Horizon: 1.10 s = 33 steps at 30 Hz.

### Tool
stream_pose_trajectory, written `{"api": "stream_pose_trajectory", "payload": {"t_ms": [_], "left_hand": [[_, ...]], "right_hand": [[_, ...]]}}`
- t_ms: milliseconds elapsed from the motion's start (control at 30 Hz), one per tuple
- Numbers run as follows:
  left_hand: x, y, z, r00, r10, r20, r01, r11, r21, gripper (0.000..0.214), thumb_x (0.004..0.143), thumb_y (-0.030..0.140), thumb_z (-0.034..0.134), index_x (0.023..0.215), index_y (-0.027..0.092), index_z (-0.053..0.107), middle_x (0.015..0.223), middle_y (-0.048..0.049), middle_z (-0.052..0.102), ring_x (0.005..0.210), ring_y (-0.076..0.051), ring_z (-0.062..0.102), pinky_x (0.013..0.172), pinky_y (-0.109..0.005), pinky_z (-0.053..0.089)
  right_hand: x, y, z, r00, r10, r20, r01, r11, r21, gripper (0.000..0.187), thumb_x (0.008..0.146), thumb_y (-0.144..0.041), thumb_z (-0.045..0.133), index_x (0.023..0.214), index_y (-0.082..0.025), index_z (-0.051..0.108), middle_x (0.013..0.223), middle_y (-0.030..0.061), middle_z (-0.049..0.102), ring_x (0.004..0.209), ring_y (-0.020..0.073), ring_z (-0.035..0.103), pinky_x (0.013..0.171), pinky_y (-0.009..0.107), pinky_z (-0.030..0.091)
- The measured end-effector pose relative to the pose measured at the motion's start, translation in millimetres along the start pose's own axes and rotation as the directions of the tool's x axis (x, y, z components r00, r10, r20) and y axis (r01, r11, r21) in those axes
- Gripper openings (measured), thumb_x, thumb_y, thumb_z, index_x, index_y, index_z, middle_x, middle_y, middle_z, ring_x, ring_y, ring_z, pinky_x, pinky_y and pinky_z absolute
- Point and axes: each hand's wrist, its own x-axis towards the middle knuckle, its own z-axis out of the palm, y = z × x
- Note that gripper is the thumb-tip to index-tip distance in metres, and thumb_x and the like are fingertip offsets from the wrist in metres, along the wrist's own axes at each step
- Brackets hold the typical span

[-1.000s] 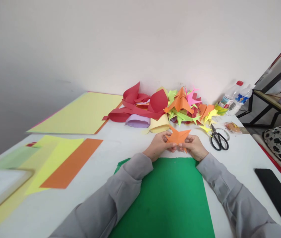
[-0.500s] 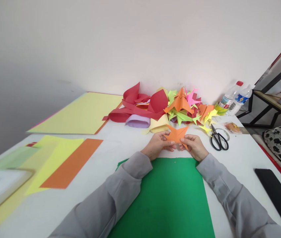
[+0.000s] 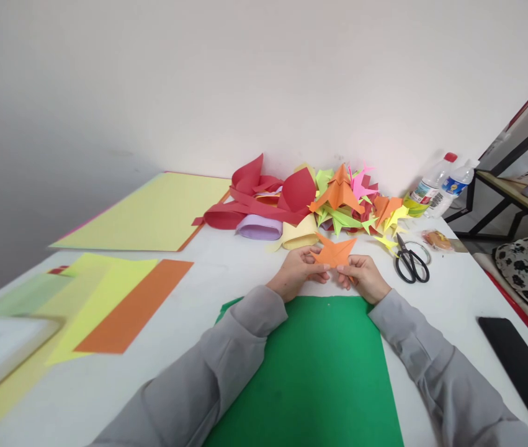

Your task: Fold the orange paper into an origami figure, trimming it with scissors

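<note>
Between my two hands is a small folded orange paper figure [image 3: 333, 252] with several pointed tips, held up just past the far edge of a green sheet [image 3: 324, 366]. My left hand [image 3: 298, 270] pinches its left side, thumb in front and fingers behind. On the other side, my right hand [image 3: 361, 273] grips the lower right part between thumb and fingers. Some of the paper's lower edge is hidden behind the thumbs. Beyond the hands lies a heap of folded paper, with an orange folded plane [image 3: 339, 191] on top.
Black-handled scissors [image 3: 411, 261] lie right of my hands, near a tape roll [image 3: 422, 250] and two bottles [image 3: 424, 186]. Red paper loops [image 3: 245, 208] stand at the back. Coloured sheets [image 3: 136, 304] and a white box [image 3: 3, 351] are left; a black slab [image 3: 519, 372] is right.
The orange paper figure has tilted slightly and moved a little right. My right thumb has shifted left along its lower edge, closer to my left thumb.
</note>
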Motion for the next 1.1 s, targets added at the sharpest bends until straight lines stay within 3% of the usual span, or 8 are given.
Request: {"api": "stream_pose_trajectory", "payload": {"t_ms": [100, 333, 667, 1100], "left_hand": [[1.3, -0.7, -0.7, 1.000, 0.002, -0.031, -0.003, 1.000, -0.031, 0.054, 0.045, 0.018, 0.084, 0.085, 0.015, 0.049, 0.045, 0.0075, 0.053, 0.045, -0.016, 0.061, 0.045, -0.024, 0.051], [1.3, 0.3, -3.1, 1.000, -0.002, 0.016, 0.004, 0.995, -0.102, 0.049, 0.049, 0.014, 0.081, 0.088, 0.015, 0.050, 0.045, 0.0111, 0.044, 0.048, -0.016, 0.063, 0.045, -0.023, 0.050], [2.3, -1.6, -4.2, 0.999, 0.020, 0.026, -0.018, 0.997, -0.073, 0.052, 0.049, 0.020, 0.082, 0.089, 0.015, 0.049, 0.043, 0.0094, 0.049, 0.046, -0.016, 0.061, 0.043, -0.024, 0.049], [-1.4, -3.8, 0.2, 0.997, 0.073, 0.036, -0.076, 0.992, 0.100, 0.055, 0.052, 0.033, 0.082, 0.092, 0.013, 0.049, 0.048, 0.0018, 0.061, 0.042, -0.014, 0.059, 0.045, -0.024, 0.049]], "right_hand": [[-0.1, -1.8, 0.8, 1.000, 0.001, -0.008, 0.000, 1.000, 0.026, 0.025, 0.057, -0.028, 0.079, 0.052, -0.014, 0.060, 0.045, 0.0017, 0.063, 0.035, 0.0083, 0.050, 0.034, 0.018, 0.036], [0.8, -3.3, 0.1, 1.000, 0.016, 0.010, -0.016, 0.999, 0.045, 0.024, 0.056, -0.030, 0.079, 0.056, -0.013, 0.062, 0.047, 0.0019, 0.063, 0.036, 0.0085, 0.051, 0.035, 0.019, 0.037], [-2.9, -3.6, 4.8, 0.999, -0.043, 0.020, 0.043, 0.999, 0.000, 0.026, 0.060, -0.035, 0.078, 0.061, -0.013, 0.064, 0.052, 0.0026, 0.065, 0.041, 0.0105, 0.055, 0.040, 0.022, 0.044], [-1.3, -1.2, 2.6, 0.999, 0.008, 0.047, -0.005, 0.998, -0.058, 0.029, 0.057, -0.035, 0.081, 0.063, -0.011, 0.068, 0.054, 0.0036, 0.066, 0.042, 0.0107, 0.057, 0.041, 0.021, 0.045]]}}
